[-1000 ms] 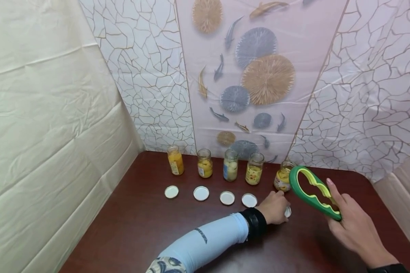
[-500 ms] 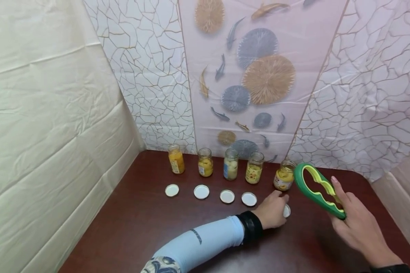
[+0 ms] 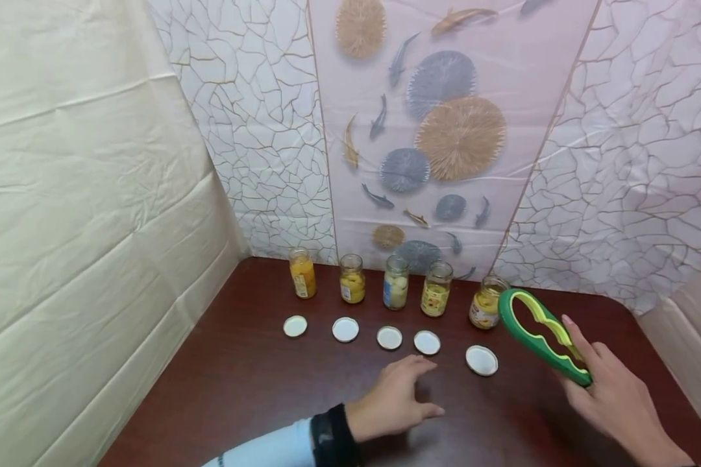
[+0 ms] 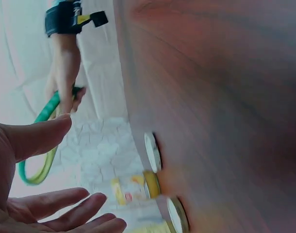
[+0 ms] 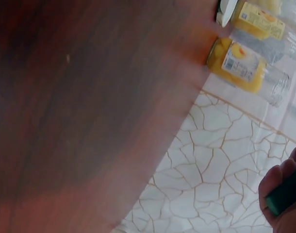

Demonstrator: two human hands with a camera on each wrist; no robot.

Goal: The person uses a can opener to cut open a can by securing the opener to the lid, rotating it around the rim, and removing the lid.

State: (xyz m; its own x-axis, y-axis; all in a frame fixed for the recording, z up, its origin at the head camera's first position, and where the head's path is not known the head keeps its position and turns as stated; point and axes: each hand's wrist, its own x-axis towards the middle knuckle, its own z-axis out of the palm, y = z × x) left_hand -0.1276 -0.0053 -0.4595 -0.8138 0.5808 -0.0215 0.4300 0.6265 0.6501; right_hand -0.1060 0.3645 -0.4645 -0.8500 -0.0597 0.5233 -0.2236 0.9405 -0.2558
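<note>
My left hand (image 3: 390,402) is held over the table with fingers apart and nothing in them. Its nearest lid, a white jar lid (image 3: 427,342), lies just beyond the fingertips. Another white lid (image 3: 481,360) lies flat to the right, in front of a small open jar of yellow fruit (image 3: 483,312). In my right hand (image 3: 616,392) I grip a green jar opener (image 3: 539,349) with a yellow-green toothed inner edge, raised above the table. The right wrist view shows only fingers (image 5: 270,183) curled round its dark green handle (image 5: 286,195).
Along the back stand several more open jars: orange fruit (image 3: 303,279), yellow fruit (image 3: 352,285), pale fruit (image 3: 395,292) and another yellow one (image 3: 435,297). White lids (image 3: 345,329) lie in a row before them. A patterned cloth (image 3: 403,207) hangs behind the dark red table (image 3: 239,376).
My left hand has let go of the rightmost lid and drawn back to the left and nearer, fingers spreading. The lid now lies flat in view. My right hand with the jar opener has hardly moved.
</note>
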